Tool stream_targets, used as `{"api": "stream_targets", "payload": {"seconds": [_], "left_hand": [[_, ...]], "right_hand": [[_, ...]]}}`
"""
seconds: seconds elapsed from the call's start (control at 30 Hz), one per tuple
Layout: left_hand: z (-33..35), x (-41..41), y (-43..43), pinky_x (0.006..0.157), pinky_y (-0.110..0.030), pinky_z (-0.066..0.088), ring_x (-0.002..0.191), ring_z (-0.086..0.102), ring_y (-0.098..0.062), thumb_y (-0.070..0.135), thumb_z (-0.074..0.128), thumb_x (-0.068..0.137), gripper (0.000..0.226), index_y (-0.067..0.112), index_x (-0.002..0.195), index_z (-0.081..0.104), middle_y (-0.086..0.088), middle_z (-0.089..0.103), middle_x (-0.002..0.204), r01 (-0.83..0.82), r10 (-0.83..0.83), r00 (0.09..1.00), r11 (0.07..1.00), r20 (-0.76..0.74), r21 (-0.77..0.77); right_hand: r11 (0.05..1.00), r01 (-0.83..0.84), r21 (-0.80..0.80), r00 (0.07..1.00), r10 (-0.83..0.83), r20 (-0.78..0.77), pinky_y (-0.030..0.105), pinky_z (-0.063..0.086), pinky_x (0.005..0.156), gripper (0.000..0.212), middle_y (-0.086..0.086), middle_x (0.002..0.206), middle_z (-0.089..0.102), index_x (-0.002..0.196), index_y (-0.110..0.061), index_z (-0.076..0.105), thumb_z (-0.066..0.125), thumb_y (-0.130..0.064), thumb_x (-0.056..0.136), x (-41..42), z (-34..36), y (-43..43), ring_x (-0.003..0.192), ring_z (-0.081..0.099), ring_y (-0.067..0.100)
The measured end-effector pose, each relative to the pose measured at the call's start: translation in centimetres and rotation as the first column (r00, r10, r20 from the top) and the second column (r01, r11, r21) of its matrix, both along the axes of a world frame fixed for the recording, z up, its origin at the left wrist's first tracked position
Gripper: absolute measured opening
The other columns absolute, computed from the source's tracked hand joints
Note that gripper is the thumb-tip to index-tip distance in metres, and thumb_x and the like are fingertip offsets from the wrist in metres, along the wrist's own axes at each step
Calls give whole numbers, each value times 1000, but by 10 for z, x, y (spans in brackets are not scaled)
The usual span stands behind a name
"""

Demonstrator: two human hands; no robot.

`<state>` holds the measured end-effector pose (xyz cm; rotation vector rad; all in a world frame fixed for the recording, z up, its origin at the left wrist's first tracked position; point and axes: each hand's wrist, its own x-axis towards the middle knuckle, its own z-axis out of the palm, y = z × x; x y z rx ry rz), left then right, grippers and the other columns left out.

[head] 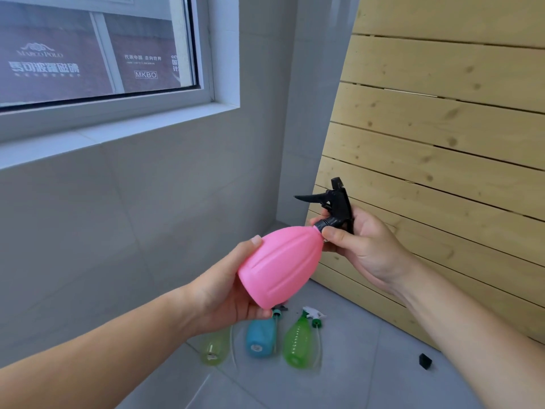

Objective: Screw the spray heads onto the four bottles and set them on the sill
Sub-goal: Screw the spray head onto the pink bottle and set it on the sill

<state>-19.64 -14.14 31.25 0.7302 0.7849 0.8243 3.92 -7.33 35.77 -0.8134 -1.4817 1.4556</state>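
Note:
A pink ribbed bottle (280,265) is held tilted in mid-air, its base cupped by my left hand (224,290). A black spray head (336,206) sits on its neck, and my right hand (362,246) grips that head at the collar with thumb and fingers. Below on the grey floor lie a yellow-green bottle (214,348), a blue bottle (261,338) and a green bottle (298,340). A white spray head with a green collar (315,315) lies at the green bottle's neck. The white window sill (124,129) runs along the upper left with nothing standing on it.
A slatted wooden panel (442,160) leans against the wall on the right. A small black piece (425,361) lies on the floor near the panel's foot. Grey tiled wall (124,219) fills the space under the sill.

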Motion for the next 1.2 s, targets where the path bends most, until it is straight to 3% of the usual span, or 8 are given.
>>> {"api": "stream_targets", "payload": {"seconds": [0.07,0.17,0.27,0.37,0.53,0.77,0.97,1.2], "left_hand": [[1,6,2,56,-36,58,86,69,-37,66,84,62,69,25,116,76,-20,69,100,-14,14,1000,1000,-10,1],[1,12,4,57,-35,58,75,71,-26,62,80,63,71,23,121,69,-10,73,95,-148,167,972,982,-165,121],[3,13,5,65,-32,60,84,77,-19,58,85,59,72,22,117,62,3,76,98,-237,322,903,926,-284,295],[7,12,4,63,-32,60,84,77,-17,52,87,59,69,21,115,61,8,76,95,-215,330,889,912,-317,348],[14,10,0,57,-36,60,69,71,-28,54,81,65,65,22,120,72,-12,73,92,-127,139,982,987,-132,94],[18,-6,0,60,-40,64,91,67,-42,57,88,63,73,17,123,73,-23,68,104,141,-119,985,973,126,-181],[15,-10,3,64,-43,65,95,68,-44,53,88,67,75,10,125,71,-30,65,111,254,-188,951,927,245,-274],[12,-1,6,61,-42,65,95,67,-42,54,85,69,70,12,123,73,-27,66,108,200,-142,954,957,264,-210]], "right_hand": [[1000,13,-16,999,-14,-35,39,54,78,24,17,104,67,106,-8,59,54,11,91,1,-3,3,94,66,27],[998,10,-55,995,-15,-94,34,57,76,23,10,99,71,103,-9,62,54,9,90,4,-4,7,91,68,22],[997,14,-73,992,-23,-122,34,58,77,21,9,100,73,100,-9,64,55,7,90,7,-4,10,91,68,21],[996,-7,-91,988,-8,-156,34,57,79,20,11,100,72,98,-8,64,55,7,88,8,-3,11,93,66,25],[989,-122,-78,980,108,-166,34,55,85,21,16,104,67,101,-4,60,59,2,81,10,2,8,97,64,27],[973,-231,-19,971,230,-65,41,48,93,33,19,112,62,120,8,53,56,6,88,12,4,6,105,59,30],[967,-252,-26,967,251,-32,36,51,88,33,17,109,65,120,10,53,56,8,88,13,5,5,100,63,28],[978,-208,-25,973,205,-103,33,53,83,39,20,110,61,123,3,48,56,3,84,9,7,7,102,61,27]]}}
